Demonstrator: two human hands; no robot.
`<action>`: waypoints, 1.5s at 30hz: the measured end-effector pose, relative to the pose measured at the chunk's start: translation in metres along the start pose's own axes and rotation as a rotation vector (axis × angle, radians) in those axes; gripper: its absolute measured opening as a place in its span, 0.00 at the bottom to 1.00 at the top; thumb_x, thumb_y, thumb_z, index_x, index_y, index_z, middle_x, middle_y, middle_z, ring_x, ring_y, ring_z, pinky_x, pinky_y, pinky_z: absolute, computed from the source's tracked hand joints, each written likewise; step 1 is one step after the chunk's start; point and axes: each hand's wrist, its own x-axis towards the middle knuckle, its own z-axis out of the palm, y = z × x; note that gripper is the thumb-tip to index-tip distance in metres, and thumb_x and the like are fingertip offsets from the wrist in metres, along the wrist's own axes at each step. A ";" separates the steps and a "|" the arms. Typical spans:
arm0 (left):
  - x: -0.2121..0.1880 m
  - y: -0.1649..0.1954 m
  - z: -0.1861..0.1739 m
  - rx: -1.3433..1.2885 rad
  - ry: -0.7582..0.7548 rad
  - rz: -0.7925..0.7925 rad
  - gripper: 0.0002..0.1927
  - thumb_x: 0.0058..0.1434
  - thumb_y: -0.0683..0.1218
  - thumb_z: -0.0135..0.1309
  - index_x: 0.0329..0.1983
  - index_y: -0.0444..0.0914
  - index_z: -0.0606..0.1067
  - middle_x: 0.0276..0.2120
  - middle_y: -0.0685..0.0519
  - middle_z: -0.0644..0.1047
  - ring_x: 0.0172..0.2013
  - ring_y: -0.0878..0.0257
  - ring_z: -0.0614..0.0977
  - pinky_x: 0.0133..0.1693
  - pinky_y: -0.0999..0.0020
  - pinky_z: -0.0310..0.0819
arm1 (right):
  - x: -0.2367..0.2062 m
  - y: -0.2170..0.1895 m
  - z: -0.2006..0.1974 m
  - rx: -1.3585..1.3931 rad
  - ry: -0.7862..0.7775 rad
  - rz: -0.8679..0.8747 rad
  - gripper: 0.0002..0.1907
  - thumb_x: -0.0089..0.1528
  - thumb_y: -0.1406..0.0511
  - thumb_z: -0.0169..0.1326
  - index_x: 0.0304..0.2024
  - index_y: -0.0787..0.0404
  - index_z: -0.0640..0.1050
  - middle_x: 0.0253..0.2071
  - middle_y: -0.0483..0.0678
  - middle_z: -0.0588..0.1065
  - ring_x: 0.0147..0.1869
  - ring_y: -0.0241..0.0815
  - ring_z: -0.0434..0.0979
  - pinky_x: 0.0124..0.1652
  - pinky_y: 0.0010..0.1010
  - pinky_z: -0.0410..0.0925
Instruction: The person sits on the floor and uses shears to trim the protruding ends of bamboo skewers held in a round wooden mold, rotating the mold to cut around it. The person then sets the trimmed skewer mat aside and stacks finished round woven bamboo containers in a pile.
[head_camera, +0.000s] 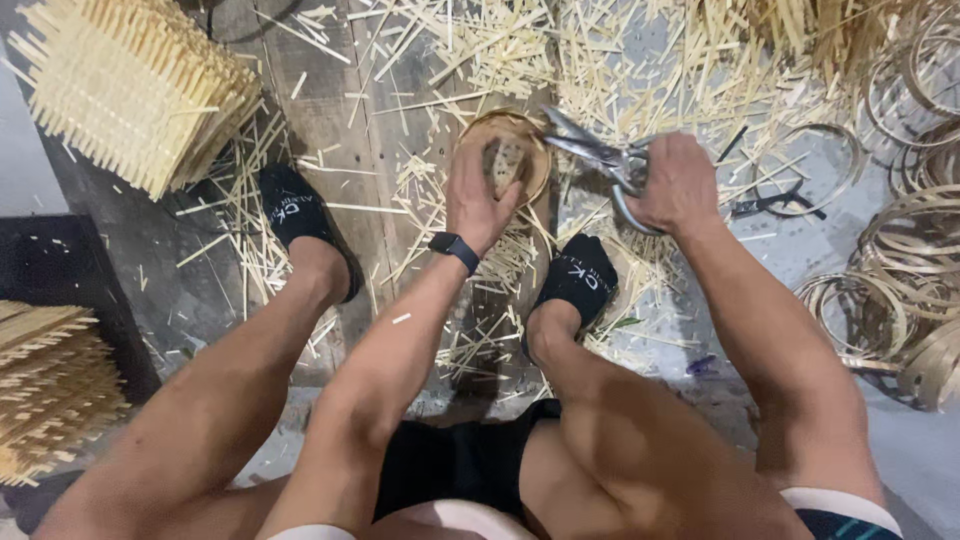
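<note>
Holding one small round woven bamboo basket (515, 150) in our left hand (480, 195), we curl the fingers over its rim from below, the thumb on the near edge, so it tilts up above the floor between our feet. Our right hand (680, 185) is closed through the handles of one pair of metal shears (600, 158), whose blades point left and meet the basket's right rim; we cannot tell whether the blades are parted. One dark smartwatch (455, 247) sits on the left wrist. Two feet in black socks (300, 215) rest on the floor.

Two stacks of woven bamboo panels show: one (130, 85) at upper left, one (50, 385) at lower left. Many thin bamboo hoops (905, 270) lie piled at right; they are too tangled to count. Bamboo offcuts (480, 50) litter the wooden floorboards (330, 120) and the grey concrete (820, 250) beside them.
</note>
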 end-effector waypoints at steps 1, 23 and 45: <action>0.001 -0.001 -0.001 -0.015 -0.038 0.008 0.41 0.52 0.40 0.65 0.68 0.37 0.61 0.63 0.39 0.69 0.64 0.42 0.70 0.66 0.47 0.65 | 0.003 -0.007 0.004 -0.049 -0.034 -0.001 0.34 0.55 0.44 0.64 0.38 0.69 0.77 0.37 0.61 0.74 0.44 0.58 0.75 0.44 0.47 0.70; 0.007 0.005 -0.004 0.052 -0.001 0.018 0.35 0.47 0.52 0.74 0.60 0.49 0.76 0.56 0.38 0.69 0.59 0.40 0.70 0.61 0.45 0.66 | 0.020 -0.012 0.005 -0.074 -0.151 0.026 0.22 0.59 0.53 0.59 0.41 0.67 0.78 0.36 0.57 0.72 0.41 0.53 0.73 0.40 0.46 0.70; 0.001 -0.006 -0.011 -0.017 -0.004 0.077 0.41 0.44 0.49 0.73 0.64 0.53 0.73 0.63 0.38 0.64 0.64 0.38 0.66 0.67 0.48 0.62 | 0.026 -0.011 0.003 -0.086 -0.125 -0.030 0.16 0.55 0.59 0.59 0.41 0.63 0.78 0.39 0.56 0.73 0.46 0.52 0.73 0.45 0.43 0.69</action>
